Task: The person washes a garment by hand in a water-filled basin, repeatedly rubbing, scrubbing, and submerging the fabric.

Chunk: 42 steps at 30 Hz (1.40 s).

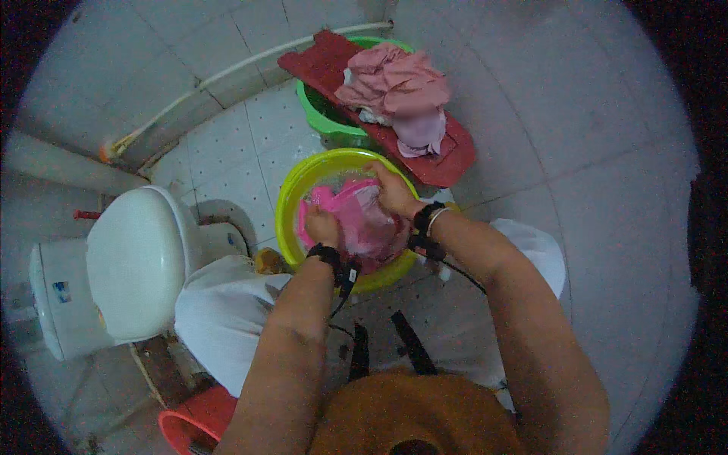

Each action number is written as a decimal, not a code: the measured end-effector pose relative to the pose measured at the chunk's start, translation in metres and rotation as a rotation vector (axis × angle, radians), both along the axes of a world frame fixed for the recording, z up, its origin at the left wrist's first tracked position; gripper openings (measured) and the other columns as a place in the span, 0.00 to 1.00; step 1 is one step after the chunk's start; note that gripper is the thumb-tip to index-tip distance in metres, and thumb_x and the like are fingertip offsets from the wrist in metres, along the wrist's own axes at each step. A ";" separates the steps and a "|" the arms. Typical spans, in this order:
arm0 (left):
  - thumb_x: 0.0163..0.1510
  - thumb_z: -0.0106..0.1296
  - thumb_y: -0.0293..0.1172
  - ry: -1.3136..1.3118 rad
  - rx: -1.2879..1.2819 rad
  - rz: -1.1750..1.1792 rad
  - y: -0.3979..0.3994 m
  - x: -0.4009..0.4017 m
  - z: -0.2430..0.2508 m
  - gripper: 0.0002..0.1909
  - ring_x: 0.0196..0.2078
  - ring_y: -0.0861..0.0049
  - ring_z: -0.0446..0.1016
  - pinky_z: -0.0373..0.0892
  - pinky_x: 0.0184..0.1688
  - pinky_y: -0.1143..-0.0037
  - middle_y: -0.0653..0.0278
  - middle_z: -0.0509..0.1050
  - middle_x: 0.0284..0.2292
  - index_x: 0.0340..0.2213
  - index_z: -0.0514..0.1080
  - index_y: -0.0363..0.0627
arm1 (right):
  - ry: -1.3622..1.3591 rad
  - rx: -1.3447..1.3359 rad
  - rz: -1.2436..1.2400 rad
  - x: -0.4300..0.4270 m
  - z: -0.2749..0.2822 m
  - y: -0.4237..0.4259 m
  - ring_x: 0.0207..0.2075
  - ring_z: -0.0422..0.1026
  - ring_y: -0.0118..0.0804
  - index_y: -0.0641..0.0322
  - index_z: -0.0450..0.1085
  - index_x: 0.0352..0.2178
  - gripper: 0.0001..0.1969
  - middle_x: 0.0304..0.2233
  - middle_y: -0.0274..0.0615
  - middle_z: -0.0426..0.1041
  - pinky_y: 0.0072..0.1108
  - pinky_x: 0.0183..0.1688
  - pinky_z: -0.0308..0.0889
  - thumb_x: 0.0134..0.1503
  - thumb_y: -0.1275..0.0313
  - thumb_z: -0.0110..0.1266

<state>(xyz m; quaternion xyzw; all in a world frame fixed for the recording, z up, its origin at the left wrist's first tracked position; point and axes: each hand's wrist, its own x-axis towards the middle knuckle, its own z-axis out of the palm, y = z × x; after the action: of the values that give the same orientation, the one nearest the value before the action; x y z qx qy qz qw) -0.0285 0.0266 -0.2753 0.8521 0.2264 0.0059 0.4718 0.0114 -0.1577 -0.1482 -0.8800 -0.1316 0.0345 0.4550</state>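
Note:
A yellow plastic basin (289,187) stands on the floor before me, with sudsy water in it. Bright pink wet cloth (355,219) lies bunched in the water. At the basin's left side, my left hand (323,227) grips a fold of this cloth. My right hand (393,190) is at the right inner side, its fingers curled on the cloth's upper right part. Both wrists wear dark bands with cables attached. The fingertips are partly hidden by the cloth and the backs of the hands.
Beyond the basin, a red washboard (449,165) rests across a green tub (310,108), with pink clothes (398,79) piled on it. A white toilet (136,261) stands at left. A red bucket (196,418) is at lower left. A pipe (250,60) runs along the wall.

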 end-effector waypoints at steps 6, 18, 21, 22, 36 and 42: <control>0.44 0.35 0.29 -0.290 -1.070 0.338 -0.002 0.031 0.057 0.12 0.29 0.63 0.68 0.63 0.31 0.68 0.52 0.69 0.26 0.27 0.66 0.35 | 0.092 0.027 0.307 0.009 0.058 -0.027 0.26 0.66 0.30 0.65 0.67 0.30 0.11 0.24 0.42 0.69 0.21 0.30 0.62 0.40 0.81 0.49; 0.54 0.32 0.42 -0.129 -1.337 0.086 -0.078 -0.014 0.217 0.18 0.37 0.73 0.66 0.64 0.39 0.74 0.60 0.67 0.33 0.36 0.62 0.41 | -0.304 0.344 -0.149 -0.045 0.096 0.040 0.16 0.61 0.34 0.66 0.65 0.20 0.12 0.14 0.43 0.64 0.25 0.23 0.59 0.49 0.67 0.44; 0.54 0.32 0.41 -0.178 -1.194 -0.008 -0.080 -0.009 0.187 0.17 0.36 0.74 0.66 0.64 0.39 0.75 0.61 0.66 0.34 0.36 0.62 0.41 | 0.040 0.244 -0.207 -0.026 0.102 0.034 0.20 0.59 0.22 0.68 0.65 0.19 0.13 0.15 0.34 0.63 0.19 0.22 0.57 0.50 0.68 0.45; 0.54 0.32 0.42 -0.238 -1.133 -0.041 -0.069 0.002 0.163 0.17 0.35 0.74 0.66 0.65 0.38 0.75 0.61 0.66 0.33 0.35 0.62 0.40 | -0.068 0.328 -0.173 -0.025 0.090 0.043 0.18 0.58 0.22 0.69 0.65 0.18 0.14 0.13 0.34 0.62 0.20 0.20 0.57 0.50 0.67 0.44; 0.53 0.32 0.49 -0.137 -1.274 -0.098 -0.014 0.014 0.150 0.23 0.23 0.78 0.65 0.63 0.25 0.76 0.64 0.67 0.24 0.23 0.64 0.41 | -0.204 0.342 -0.102 -0.056 0.123 0.076 0.12 0.60 0.34 0.68 0.64 0.13 0.20 0.11 0.47 0.64 0.27 0.17 0.56 0.51 0.62 0.43; 0.53 0.31 0.50 -0.133 -1.034 0.098 -0.084 -0.013 0.219 0.24 0.24 0.77 0.67 0.65 0.24 0.76 0.61 0.67 0.23 0.21 0.63 0.41 | -0.193 0.155 -0.346 -0.020 0.092 0.037 0.14 0.61 0.44 0.65 0.65 0.13 0.20 0.12 0.51 0.63 0.31 0.18 0.56 0.51 0.60 0.42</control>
<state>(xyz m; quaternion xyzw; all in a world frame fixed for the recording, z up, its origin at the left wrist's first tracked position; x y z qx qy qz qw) -0.0414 -0.0575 -0.0565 0.4943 0.2088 -0.0305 0.8433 -0.0081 -0.1205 -0.0565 -0.8512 -0.0238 -0.1391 0.5056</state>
